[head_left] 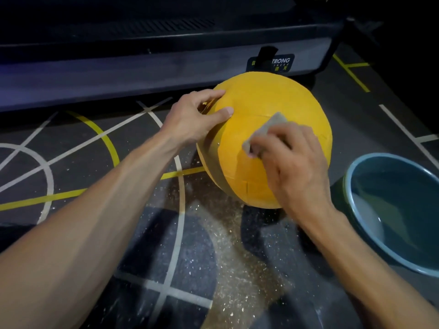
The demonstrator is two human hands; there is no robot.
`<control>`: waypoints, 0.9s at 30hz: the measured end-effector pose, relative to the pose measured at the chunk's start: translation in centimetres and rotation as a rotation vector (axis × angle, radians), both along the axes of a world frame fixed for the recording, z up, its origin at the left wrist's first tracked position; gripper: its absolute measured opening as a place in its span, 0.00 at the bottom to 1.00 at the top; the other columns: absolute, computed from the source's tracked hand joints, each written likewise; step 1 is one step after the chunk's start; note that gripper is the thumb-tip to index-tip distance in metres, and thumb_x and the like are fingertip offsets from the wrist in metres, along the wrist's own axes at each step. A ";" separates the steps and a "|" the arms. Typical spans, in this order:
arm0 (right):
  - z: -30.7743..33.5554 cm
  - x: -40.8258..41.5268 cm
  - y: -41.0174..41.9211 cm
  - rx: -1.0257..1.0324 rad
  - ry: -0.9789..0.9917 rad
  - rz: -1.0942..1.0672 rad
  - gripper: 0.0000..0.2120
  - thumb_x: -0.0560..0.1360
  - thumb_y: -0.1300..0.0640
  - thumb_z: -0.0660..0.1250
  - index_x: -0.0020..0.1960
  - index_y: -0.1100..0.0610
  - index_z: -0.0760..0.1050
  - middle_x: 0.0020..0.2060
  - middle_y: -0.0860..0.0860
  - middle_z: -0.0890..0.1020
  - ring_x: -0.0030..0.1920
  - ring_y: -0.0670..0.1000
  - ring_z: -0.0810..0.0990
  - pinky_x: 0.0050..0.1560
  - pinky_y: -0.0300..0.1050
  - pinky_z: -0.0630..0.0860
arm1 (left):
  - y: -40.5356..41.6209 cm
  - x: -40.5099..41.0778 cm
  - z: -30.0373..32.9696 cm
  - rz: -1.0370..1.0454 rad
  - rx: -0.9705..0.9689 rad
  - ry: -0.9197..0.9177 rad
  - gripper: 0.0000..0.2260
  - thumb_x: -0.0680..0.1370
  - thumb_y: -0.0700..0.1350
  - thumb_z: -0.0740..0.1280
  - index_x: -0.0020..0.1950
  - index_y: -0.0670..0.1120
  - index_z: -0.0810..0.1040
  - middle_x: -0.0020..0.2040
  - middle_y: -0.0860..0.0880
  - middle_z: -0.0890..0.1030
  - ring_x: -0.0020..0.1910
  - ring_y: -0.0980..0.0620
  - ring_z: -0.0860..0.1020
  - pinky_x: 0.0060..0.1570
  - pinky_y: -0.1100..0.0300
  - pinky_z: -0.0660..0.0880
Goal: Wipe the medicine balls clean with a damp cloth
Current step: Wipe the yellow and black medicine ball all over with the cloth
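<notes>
Yellow medicine ball (266, 110) on the speckled rubber gym floor (95, 233), just in front of a dark equipment frame (142, 67), probably parked there against rolling away. Steadied by the left hand (192, 122), fingers (224, 113) spread open and pressing its upper left side so the wipe cannot spin it. Rubbed across the top by the right hand (292, 167), curled tight round a grey damp cloth (263, 131); blue basin (356, 210) of water just beside, within reach for rinsing.

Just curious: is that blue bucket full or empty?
Neither: the blue bucket holds shallow water pooled at its bottom, well below its rim.
</notes>
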State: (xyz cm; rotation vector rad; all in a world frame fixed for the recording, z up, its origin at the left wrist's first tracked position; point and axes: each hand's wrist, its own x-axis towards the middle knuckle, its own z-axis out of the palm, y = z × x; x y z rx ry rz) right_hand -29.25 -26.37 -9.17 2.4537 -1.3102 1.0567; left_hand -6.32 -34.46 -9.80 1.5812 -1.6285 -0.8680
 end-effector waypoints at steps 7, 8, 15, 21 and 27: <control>-6.5 0.0 3.6 0.096 0.494 0.267 0.08 0.77 0.64 0.67 0.55 0.58 0.80 0.55 0.55 0.80 0.59 0.58 0.78 0.62 0.54 0.70 | -0.4 -0.8 0.3 0.005 -0.021 -0.039 0.26 0.75 0.65 0.72 0.72 0.63 0.75 0.72 0.54 0.74 0.70 0.51 0.73 0.68 0.50 0.71; -7.4 -1.0 4.2 0.120 0.575 0.327 0.08 0.79 0.63 0.64 0.54 0.58 0.79 0.55 0.55 0.79 0.59 0.59 0.78 0.64 0.54 0.70 | -0.5 -0.8 0.4 0.000 -0.018 -0.044 0.27 0.75 0.66 0.71 0.73 0.63 0.75 0.72 0.54 0.74 0.70 0.52 0.72 0.66 0.51 0.71; 0.0 -0.5 0.8 0.061 -0.033 0.013 0.06 0.78 0.67 0.69 0.51 0.58 0.82 0.51 0.53 0.81 0.53 0.56 0.77 0.51 0.50 0.73 | -0.6 -2.3 0.8 -0.028 -0.023 -0.026 0.27 0.75 0.66 0.71 0.73 0.61 0.76 0.65 0.53 0.73 0.64 0.51 0.75 0.63 0.51 0.74; -1.1 0.2 -2.0 0.057 -0.176 0.094 0.09 0.80 0.70 0.65 0.50 0.61 0.82 0.54 0.54 0.83 0.61 0.58 0.80 0.65 0.58 0.73 | -1.8 -2.5 0.2 -0.076 0.022 -0.015 0.17 0.82 0.64 0.62 0.63 0.58 0.82 0.49 0.50 0.71 0.57 0.34 0.74 0.61 0.51 0.71; -8.2 -2.2 3.2 0.241 0.462 0.373 0.15 0.78 0.63 0.61 0.58 0.55 0.83 0.63 0.51 0.83 0.68 0.53 0.78 0.74 0.48 0.68 | -2.5 -1.9 -0.2 -0.081 0.066 0.007 0.27 0.79 0.71 0.53 0.73 0.62 0.75 0.50 0.48 0.71 0.63 0.41 0.74 0.69 0.46 0.69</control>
